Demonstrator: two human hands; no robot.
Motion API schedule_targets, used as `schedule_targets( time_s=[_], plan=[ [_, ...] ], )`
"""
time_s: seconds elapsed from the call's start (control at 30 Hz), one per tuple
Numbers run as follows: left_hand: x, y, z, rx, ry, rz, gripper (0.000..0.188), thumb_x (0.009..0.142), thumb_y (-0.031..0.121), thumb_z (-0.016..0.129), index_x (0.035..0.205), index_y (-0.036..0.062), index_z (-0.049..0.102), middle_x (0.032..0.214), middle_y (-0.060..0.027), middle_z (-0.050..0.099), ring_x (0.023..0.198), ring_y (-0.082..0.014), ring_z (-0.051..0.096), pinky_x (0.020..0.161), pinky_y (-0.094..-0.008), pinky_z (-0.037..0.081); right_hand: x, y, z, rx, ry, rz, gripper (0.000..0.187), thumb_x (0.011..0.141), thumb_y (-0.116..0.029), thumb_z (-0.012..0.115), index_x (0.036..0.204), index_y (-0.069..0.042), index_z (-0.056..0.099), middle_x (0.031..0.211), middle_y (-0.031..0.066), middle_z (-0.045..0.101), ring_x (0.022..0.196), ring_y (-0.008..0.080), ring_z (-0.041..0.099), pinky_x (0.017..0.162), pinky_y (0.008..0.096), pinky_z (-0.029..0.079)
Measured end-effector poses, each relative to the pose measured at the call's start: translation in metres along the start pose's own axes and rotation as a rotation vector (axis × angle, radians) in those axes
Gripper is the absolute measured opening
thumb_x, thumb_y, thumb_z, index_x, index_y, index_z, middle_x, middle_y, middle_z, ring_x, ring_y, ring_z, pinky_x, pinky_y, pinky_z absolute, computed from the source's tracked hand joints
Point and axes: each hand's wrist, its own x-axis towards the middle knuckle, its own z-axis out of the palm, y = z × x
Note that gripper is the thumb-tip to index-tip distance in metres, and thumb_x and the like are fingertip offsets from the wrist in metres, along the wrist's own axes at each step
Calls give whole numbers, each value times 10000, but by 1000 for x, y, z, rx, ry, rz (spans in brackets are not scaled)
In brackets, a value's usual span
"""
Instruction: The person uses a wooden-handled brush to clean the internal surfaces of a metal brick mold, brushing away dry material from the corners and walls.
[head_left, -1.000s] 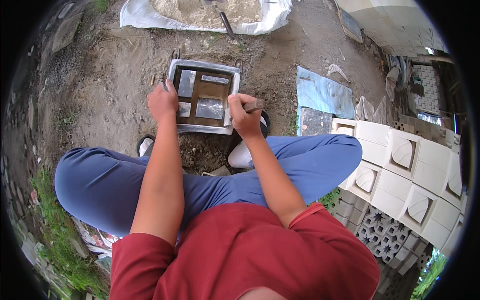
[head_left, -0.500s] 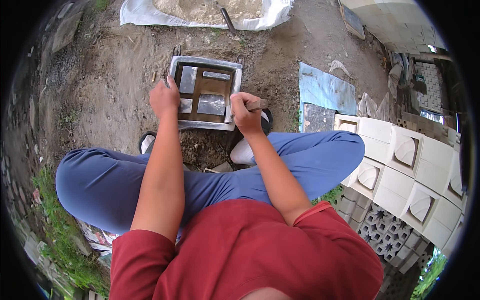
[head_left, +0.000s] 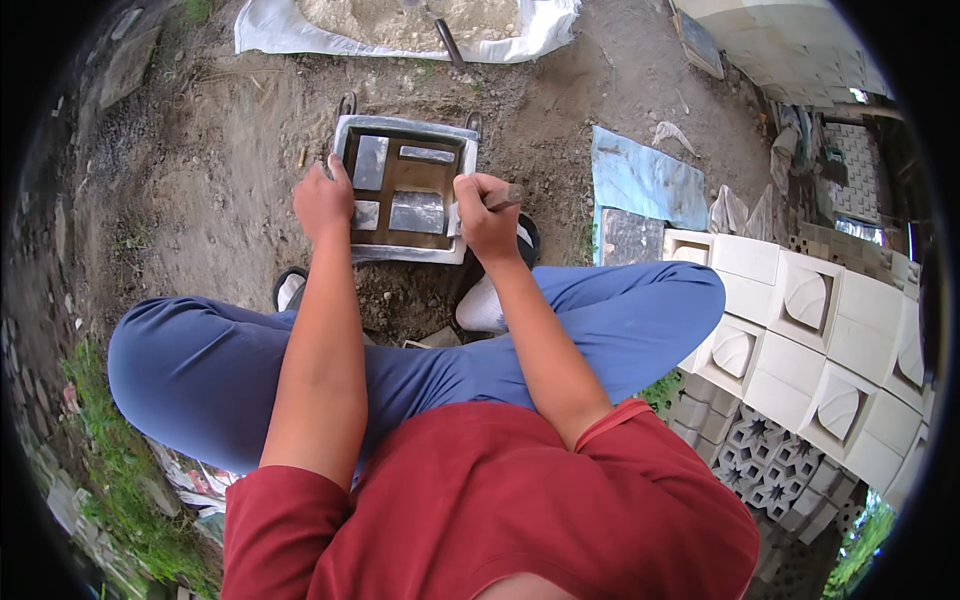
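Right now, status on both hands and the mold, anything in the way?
Left hand on left rim of rectangular mold. Right hand gripping stubby-handled tool at right rim. Raised blocks visible inside. No obstruction seen over mold.

Head-worn fisheye view, steeply downward over left hand and right hand.

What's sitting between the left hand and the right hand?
The head view shows a rectangular grey mould frame between the left hand and the right hand, with four flat-topped grey blocks inside it.
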Motion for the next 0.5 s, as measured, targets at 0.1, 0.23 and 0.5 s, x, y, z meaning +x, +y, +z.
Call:
schedule_targets(
  time_s=[0.1, 0.23, 0.5],
  plan=[
    [0, 2, -4, -11, 34, 53, 621, 1053, 548, 422, 1154, 24, 738, 1101, -239, 744, 1064, -422, 684, 943, -532, 532, -2, -15, -6, 130, 20, 42, 450, 982, -129, 627, 614, -29, 388, 553, -27, 332, 574, 49, 319, 515, 338, 264],
    [-2, 12, -4, -15, -8, 17, 612, 1056, 539, 426, 1150, 21, 738, 1101, -235, 746, 1058, -423, 685, 944, -530, 532, -8, 12, -4, -5, -62, -55, 469, 986, -136, 624, 605, -47, 365, 578, -45, 320, 587, 50, 301, 522, 334, 246],
    [2, 8, -7, -10, 4, 38, 613, 1057, 545, 418, 1153, 29, 736, 1115, -241, 739, 1069, -426, 678, 940, -533, 530, -10, -5, -9, 86, -34, 79, 448, 987, -146, 618, 595, -41, 426, 561, -45, 371, 566, 49, 340, 512, 337, 262]
  ],
)
